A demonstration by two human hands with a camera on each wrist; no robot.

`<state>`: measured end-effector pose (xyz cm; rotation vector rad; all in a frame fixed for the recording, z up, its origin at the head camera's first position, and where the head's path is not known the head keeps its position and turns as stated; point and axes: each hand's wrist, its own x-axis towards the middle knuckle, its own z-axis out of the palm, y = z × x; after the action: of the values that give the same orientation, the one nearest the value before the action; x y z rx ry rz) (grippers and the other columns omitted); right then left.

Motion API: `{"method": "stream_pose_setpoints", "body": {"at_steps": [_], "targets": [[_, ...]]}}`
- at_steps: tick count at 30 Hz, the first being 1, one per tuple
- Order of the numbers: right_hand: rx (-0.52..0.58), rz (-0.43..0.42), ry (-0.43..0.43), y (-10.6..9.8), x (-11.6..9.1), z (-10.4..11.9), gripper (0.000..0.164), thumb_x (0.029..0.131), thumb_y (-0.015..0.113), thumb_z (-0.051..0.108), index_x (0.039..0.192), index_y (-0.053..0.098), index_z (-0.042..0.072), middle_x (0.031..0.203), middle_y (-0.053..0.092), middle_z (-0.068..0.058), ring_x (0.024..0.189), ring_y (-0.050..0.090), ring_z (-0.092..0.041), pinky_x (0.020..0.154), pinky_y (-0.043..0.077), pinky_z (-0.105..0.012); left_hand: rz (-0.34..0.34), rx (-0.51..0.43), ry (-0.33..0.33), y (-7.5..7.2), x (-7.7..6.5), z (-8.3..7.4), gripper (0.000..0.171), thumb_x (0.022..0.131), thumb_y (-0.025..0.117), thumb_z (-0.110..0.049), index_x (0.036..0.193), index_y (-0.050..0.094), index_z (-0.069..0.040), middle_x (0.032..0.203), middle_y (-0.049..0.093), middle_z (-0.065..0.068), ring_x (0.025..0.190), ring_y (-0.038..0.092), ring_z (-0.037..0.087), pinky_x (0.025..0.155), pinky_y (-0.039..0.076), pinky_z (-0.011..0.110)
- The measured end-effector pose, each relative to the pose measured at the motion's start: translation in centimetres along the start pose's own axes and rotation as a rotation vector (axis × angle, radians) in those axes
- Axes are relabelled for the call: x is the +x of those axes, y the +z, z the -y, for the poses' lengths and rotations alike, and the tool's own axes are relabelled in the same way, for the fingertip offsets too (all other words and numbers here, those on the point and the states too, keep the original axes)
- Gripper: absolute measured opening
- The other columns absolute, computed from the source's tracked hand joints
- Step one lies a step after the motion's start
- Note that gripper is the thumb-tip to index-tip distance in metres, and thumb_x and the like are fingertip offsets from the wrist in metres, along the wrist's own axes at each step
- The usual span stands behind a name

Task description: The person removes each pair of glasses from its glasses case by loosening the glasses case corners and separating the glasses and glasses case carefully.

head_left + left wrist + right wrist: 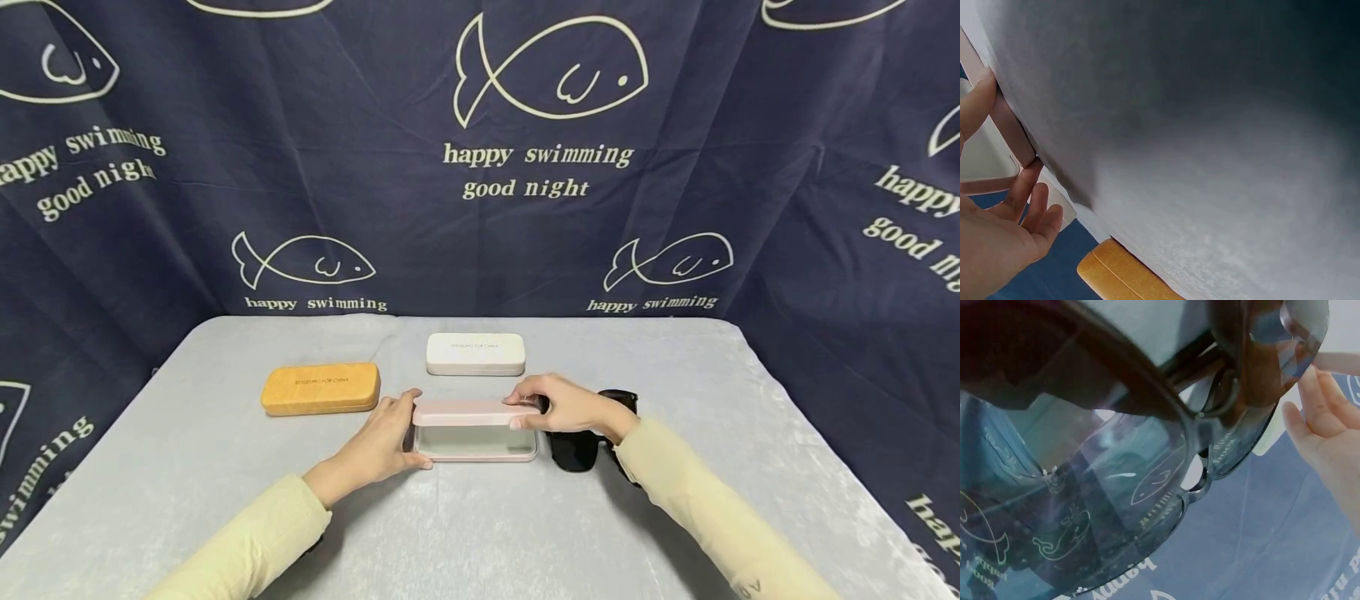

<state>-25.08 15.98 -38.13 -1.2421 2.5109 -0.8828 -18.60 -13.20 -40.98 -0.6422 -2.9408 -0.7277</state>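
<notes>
A pink glasses case (pixel 477 413) lies on the table with its lid raised part way, showing a pale grey inside. At its left end my left hand (pixel 378 442) grips the base, thumb at the near corner and fingers behind. My right hand (pixel 566 404) pinches the lid's right end between thumb and fingers. Dark sunglasses (pixel 576 454) lie just right of the case, partly hidden by my right wrist. In the right wrist view the sunglasses (pixel 1116 487) loom large before the right hand (pixel 1329 425).
Behind the pink case sits a closed white glasses case (pixel 476 355). A closed orange-yellow glasses case (pixel 321 389) lies to the left. The table (pixel 420 533) has a pale grey cloth, and a navy curtain (pixel 420 208) with fish prints hangs along its back and sides.
</notes>
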Motion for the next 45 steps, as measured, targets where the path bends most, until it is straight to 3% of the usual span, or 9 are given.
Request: {"method": "stream_pose_setpoints", "body": {"at_steps": [6,11,17,23,32,37,45], "targets": [[-0.11,-0.031,-0.05,0.5,-0.5,0.4,0.037,0.079,0.069,0.033,0.105,0.067,0.007,0.101,0.065,-0.002,0.093,0.059,-0.014,0.083,0.047,-0.032,0.008,0.005,-0.007,-0.1,-0.1,-0.1,0.096,0.061,0.083,-0.033,0.135,0.033,0.002,0.123,0.055,0.014,0.106,0.046,0.024,0.091,0.042,0.039],[-0.326,-0.084,-0.101,1.3,-0.9,1.0,0.04,0.075,0.072,0.04,0.103,0.067,0.011,0.094,0.063,0.004,0.081,0.054,-0.009,0.082,0.043,-0.033,0.004,0.011,0.004,-0.1,-0.1,-0.2,0.093,0.062,0.082,-0.032,0.134,0.035,0.003,0.123,0.055,0.015,0.107,0.046,0.025,0.093,0.041,0.04],[-0.456,-0.109,-0.017,2.2,-1.4,1.8,0.046,0.069,0.073,0.045,0.103,0.067,0.015,0.101,0.062,0.002,0.093,0.055,-0.017,0.091,0.037,-0.038,-0.004,0.057,0.05,0.1,-0.1,-0.1,0.089,0.064,0.081,-0.031,0.132,0.037,0.005,0.123,0.055,0.017,0.107,0.048,0.027,0.094,0.039,0.04],[-0.567,-0.126,-0.024,2.7,-1.6,1.9,0.052,0.07,0.072,0.049,0.109,0.065,0.016,0.101,0.059,-0.001,0.091,0.054,-0.019,0.089,0.038,-0.038,-0.012,0.109,0.121,0.2,-0.3,0.0,0.08,0.067,0.079,-0.032,0.126,0.042,0.007,0.121,0.055,0.018,0.106,0.048,0.03,0.095,0.038,0.043],[-0.594,-0.154,-0.041,3.0,-1.7,2.0,0.053,0.068,0.072,0.049,0.109,0.063,0.016,0.102,0.06,-0.001,0.093,0.055,-0.02,0.091,0.037,-0.038,0.008,0.154,0.165,-0.1,-0.2,-0.1,0.075,0.071,0.077,-0.034,0.124,0.043,0.005,0.113,0.057,0.016,0.105,0.048,0.029,0.094,0.038,0.044],[-0.579,-0.167,-0.043,3.1,-1.7,2.0,0.054,0.067,0.073,0.049,0.108,0.059,0.016,0.106,0.061,0.0,0.095,0.056,-0.02,0.092,0.037,-0.039,0.02,0.176,0.158,-0.3,-0.1,-0.1,0.075,0.071,0.076,-0.035,0.125,0.044,0.004,0.113,0.057,0.015,0.106,0.047,0.028,0.095,0.038,0.043],[-0.569,-0.161,-0.015,3.0,-2.2,2.1,0.068,0.066,0.074,0.053,0.117,0.056,0.012,0.111,0.06,-0.004,0.103,0.055,-0.023,0.097,0.035,-0.042,0.022,0.2,0.164,-0.3,0.0,-0.2,0.076,0.069,0.077,-0.038,0.124,0.045,0.005,0.111,0.057,0.015,0.105,0.048,0.029,0.094,0.038,0.044]]}}
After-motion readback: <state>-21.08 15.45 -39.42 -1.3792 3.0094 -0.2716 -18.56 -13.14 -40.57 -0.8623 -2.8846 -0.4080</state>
